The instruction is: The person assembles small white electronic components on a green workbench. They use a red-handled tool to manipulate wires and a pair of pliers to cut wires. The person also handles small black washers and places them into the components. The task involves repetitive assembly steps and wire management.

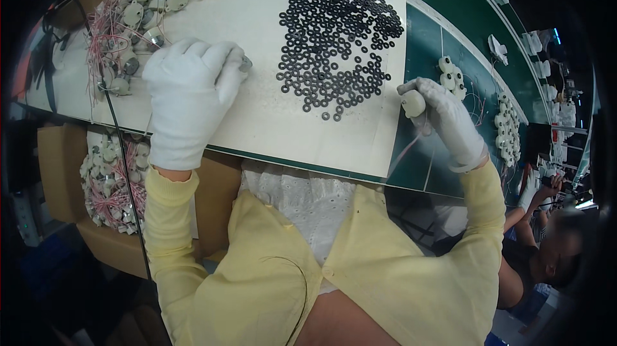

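Both of my hands wear white gloves. My right hand (448,118) grips a small motor (413,104) with a round cream end, beside the right edge of the white board (257,124). Pinkish wires (406,148) trail down from that motor. Over the left part of the board, my left hand (191,85) is closed, its thumb and fingers pressed together. A small greyish piece (245,63) shows at its fingertips, too little to name. Between my hands lie many black rings (334,37), spread flat and loosely clustered.
A pile of similar motors with tangled pink wires (132,15) lies at the far left. Below it, a cardboard box (61,172) holds more. Grouped motors (508,130) stand on the green surface (418,169) at right. Another person (543,253) is at the far right.
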A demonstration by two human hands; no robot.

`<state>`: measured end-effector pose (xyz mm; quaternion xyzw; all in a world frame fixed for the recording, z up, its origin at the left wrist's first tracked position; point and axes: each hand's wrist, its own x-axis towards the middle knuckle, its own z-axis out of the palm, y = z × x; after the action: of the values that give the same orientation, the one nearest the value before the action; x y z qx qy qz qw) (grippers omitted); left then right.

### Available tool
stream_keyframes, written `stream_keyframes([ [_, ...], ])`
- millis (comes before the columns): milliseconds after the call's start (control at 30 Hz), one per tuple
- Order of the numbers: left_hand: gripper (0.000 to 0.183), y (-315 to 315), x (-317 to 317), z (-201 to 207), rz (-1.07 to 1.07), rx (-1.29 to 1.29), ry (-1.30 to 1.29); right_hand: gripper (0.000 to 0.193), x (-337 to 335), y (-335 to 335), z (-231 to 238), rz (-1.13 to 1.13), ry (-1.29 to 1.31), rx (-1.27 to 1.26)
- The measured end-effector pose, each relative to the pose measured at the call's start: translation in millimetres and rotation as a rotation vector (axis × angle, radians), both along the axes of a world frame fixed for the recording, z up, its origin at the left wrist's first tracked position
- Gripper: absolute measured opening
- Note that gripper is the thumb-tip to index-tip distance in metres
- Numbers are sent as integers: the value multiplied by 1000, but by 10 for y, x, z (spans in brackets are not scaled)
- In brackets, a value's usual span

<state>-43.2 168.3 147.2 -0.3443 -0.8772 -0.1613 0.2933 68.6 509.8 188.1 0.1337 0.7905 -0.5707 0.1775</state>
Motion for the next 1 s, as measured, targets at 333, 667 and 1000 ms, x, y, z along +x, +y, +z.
stream_keyframes([
  [333, 8, -163, 54, -136, 4, 105, -133, 26, -47, -50, -56, -50, 74, 69],
  [667, 15, 20, 77, -2, -24, -68, -182, 18, 21, -104, -245, 122, 367, 784],
  [1000, 20, -85, 201, 51, -20, -19, -216, 21, -130, -47, -195, 307, 545, 517],
])
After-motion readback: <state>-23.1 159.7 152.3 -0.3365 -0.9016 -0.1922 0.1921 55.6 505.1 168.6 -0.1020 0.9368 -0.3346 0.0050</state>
